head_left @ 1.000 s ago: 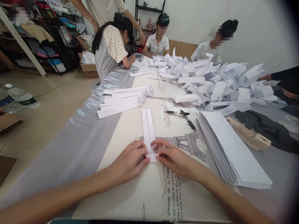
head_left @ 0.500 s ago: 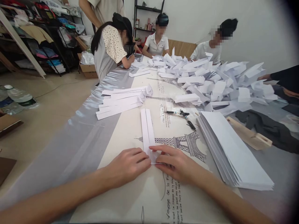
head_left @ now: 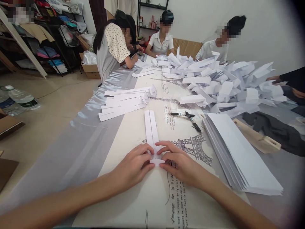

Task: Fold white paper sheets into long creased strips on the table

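Folded paper strip (head_left: 150,127) lies lengthwise on the tabletop (head_left: 116,187), near end turned up. Left hand (head_left: 137,160): fingers pinching that end's left side. Right hand (head_left: 182,162): fingers pinching its right side. Stacked strips (head_left: 126,99) ahead-left overhang the cream panel's border; pens (head_left: 182,114) ahead-right. Sheet stack (head_left: 243,152) limits room near the right forearm. Folded-paper heap (head_left: 221,78) beyond. Past the left edge: floor (head_left: 64,98), shelves (head_left: 47,41).

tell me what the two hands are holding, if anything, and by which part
A folded white paper strip: the left hand and right hand pinch opposite sides of its turned-up near end.
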`<state>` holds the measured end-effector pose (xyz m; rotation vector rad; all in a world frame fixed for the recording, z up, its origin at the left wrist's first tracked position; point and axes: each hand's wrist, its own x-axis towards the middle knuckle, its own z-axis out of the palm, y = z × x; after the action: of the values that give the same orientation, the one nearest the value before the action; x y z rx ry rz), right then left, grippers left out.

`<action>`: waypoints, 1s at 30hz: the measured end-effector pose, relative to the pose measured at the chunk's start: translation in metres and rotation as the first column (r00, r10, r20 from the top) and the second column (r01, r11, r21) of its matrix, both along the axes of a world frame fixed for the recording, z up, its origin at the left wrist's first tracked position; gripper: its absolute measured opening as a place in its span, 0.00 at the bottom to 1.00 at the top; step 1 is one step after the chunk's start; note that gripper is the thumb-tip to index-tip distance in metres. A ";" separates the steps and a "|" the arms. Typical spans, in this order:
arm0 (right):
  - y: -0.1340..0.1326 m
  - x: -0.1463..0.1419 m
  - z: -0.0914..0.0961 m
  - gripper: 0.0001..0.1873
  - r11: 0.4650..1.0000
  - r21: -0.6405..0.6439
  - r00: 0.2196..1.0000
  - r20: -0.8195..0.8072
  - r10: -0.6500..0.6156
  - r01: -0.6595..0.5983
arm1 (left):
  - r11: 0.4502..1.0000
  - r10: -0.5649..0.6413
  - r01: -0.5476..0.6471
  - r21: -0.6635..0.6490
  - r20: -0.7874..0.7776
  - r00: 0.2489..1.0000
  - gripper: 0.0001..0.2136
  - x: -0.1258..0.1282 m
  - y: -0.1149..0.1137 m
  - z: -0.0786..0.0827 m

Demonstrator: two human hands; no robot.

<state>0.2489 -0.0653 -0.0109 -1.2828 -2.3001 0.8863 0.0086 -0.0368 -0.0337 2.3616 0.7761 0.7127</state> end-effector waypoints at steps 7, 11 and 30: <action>0.007 0.000 0.000 0.12 0.996 -0.081 0.998 -0.044 -0.050 0.046 | 0.991 0.004 -0.001 -0.133 0.021 1.000 0.10 0.000 0.002 0.009; 0.010 0.002 0.000 0.12 0.993 -0.113 0.995 -0.087 -0.054 0.044 | 0.987 0.035 -0.031 -0.159 0.022 0.999 0.10 0.001 0.001 0.009; 0.007 0.000 0.004 0.14 0.992 -0.106 0.997 -0.014 -0.076 0.074 | 0.976 0.005 -0.021 -0.218 -0.076 0.997 0.11 0.001 0.006 0.011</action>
<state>0.2485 -0.0581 -0.0067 -1.3895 -2.2019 1.0013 0.0093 -0.0305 -0.0228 2.1948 0.8566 0.5174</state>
